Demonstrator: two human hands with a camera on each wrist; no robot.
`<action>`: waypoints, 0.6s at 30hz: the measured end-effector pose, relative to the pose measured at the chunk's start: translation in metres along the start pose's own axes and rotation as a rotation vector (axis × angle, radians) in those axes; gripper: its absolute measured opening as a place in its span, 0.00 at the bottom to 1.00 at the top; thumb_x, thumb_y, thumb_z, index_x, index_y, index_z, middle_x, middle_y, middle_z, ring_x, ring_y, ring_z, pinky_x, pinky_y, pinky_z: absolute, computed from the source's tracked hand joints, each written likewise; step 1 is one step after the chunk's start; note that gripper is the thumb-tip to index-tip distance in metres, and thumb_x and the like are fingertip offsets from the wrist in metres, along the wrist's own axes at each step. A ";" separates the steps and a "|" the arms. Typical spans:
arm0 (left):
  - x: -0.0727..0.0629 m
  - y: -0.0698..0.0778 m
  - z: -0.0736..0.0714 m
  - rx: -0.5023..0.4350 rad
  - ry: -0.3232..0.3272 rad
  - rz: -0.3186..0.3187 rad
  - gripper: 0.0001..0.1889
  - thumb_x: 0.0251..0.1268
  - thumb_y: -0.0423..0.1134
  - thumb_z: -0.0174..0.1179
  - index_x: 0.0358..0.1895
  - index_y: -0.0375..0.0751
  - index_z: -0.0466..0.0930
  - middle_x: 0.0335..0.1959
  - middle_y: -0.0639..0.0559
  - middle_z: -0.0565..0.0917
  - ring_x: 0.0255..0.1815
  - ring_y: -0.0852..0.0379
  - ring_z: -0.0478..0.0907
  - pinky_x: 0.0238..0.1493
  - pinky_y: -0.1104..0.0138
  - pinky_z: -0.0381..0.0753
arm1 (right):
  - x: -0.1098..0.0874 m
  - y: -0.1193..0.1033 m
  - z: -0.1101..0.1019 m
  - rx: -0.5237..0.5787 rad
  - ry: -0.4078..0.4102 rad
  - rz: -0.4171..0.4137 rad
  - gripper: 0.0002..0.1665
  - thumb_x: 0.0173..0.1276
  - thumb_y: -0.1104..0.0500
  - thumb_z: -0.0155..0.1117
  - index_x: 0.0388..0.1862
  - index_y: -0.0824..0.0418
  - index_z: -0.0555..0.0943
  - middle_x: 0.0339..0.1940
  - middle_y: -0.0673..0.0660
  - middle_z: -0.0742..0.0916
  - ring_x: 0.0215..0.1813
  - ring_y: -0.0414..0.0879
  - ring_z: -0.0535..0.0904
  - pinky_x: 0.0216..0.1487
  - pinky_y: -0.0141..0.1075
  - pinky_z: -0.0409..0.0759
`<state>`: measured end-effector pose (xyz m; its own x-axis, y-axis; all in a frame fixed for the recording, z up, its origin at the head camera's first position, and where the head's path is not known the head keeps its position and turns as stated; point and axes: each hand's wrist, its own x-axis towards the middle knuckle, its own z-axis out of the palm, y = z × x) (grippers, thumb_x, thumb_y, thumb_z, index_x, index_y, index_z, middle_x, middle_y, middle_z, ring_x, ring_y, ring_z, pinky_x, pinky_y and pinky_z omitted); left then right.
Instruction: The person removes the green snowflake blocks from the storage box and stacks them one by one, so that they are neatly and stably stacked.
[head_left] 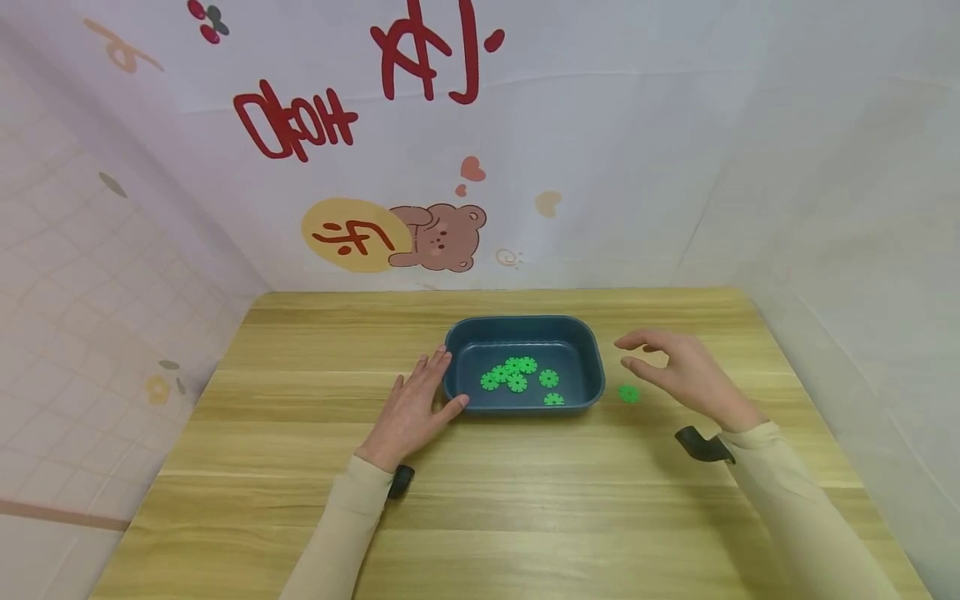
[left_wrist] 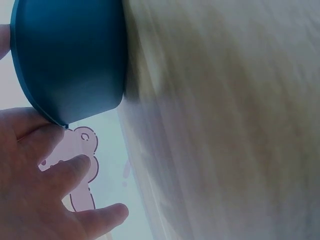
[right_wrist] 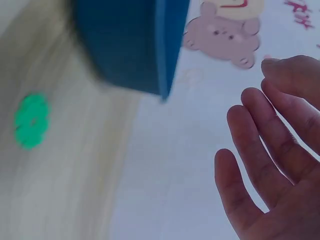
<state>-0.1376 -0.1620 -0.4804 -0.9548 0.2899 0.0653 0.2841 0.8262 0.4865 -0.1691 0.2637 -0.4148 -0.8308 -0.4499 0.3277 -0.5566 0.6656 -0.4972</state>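
A dark blue rectangular basin (head_left: 525, 329) stands on the table, with several bright green notched plastic discs (head_left: 517, 382) lying on its floor. My left hand (head_left: 411, 417) rests against the basin's left end, its thumb at the front corner and its fingers along the rim. In the left wrist view, the other fingers (left_wrist: 102, 220) are spread out past the basin's wall. To the right of the basin, one more green disc (head_left: 628, 393) lies on the wood. My right hand (head_left: 686, 371) hovers above and beside that disc, fingers relaxed and nothing between thumb and fingertips.
The wood-grain table (head_left: 517, 517) meets a white printed back wall (head_left: 615, 183) with a bear picture (head_left: 446, 237). Pale side walls stand at left and right. Dark bands (head_left: 703, 446) are strapped on both wrists.
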 end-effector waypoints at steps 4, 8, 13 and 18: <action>0.000 0.000 0.000 -0.008 -0.003 0.000 0.45 0.75 0.68 0.52 0.85 0.46 0.53 0.85 0.51 0.53 0.85 0.46 0.47 0.76 0.34 0.51 | 0.012 -0.019 -0.003 0.004 -0.003 -0.032 0.15 0.70 0.61 0.73 0.54 0.53 0.87 0.53 0.48 0.89 0.54 0.49 0.84 0.54 0.43 0.80; 0.000 0.000 0.000 -0.014 -0.012 -0.002 0.46 0.75 0.69 0.51 0.85 0.47 0.51 0.85 0.52 0.52 0.85 0.49 0.45 0.77 0.34 0.51 | 0.026 -0.034 -0.003 0.020 -0.023 -0.067 0.16 0.69 0.61 0.75 0.54 0.51 0.87 0.53 0.47 0.89 0.56 0.47 0.84 0.56 0.45 0.81; 0.001 0.000 -0.001 -0.017 -0.017 0.000 0.46 0.75 0.69 0.52 0.85 0.46 0.52 0.85 0.52 0.52 0.85 0.47 0.46 0.76 0.34 0.51 | 0.045 -0.050 0.001 0.033 -0.068 -0.111 0.15 0.70 0.58 0.75 0.55 0.49 0.87 0.55 0.47 0.88 0.59 0.48 0.83 0.59 0.48 0.80; 0.000 -0.001 -0.001 -0.020 -0.032 -0.010 0.46 0.75 0.70 0.51 0.85 0.47 0.51 0.85 0.53 0.51 0.85 0.49 0.44 0.77 0.34 0.50 | 0.066 -0.062 0.009 0.039 -0.119 -0.174 0.15 0.70 0.57 0.74 0.55 0.50 0.87 0.54 0.47 0.88 0.59 0.47 0.83 0.57 0.48 0.81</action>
<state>-0.1381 -0.1631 -0.4797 -0.9543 0.2970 0.0326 0.2723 0.8195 0.5042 -0.1889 0.1875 -0.3696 -0.7144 -0.6248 0.3150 -0.6889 0.5493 -0.4729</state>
